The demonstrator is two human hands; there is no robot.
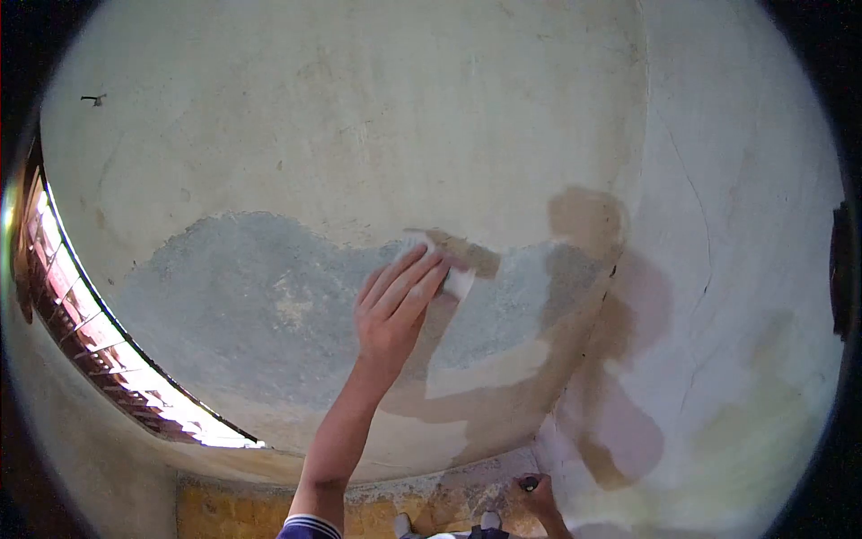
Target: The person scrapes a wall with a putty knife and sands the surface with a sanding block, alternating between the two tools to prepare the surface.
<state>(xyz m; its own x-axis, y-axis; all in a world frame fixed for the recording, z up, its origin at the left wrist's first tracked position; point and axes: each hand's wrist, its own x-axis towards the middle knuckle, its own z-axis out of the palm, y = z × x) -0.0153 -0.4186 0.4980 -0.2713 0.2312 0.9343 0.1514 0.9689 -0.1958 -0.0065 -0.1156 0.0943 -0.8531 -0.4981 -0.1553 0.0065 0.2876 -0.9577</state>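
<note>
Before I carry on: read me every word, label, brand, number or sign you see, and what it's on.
There is no readable text in this view.
Pale piece under the left hand: blurred, no print legible.
Dark object in the right hand: too small to tell if it is marked.
Wall: no lettering visible.
</note>
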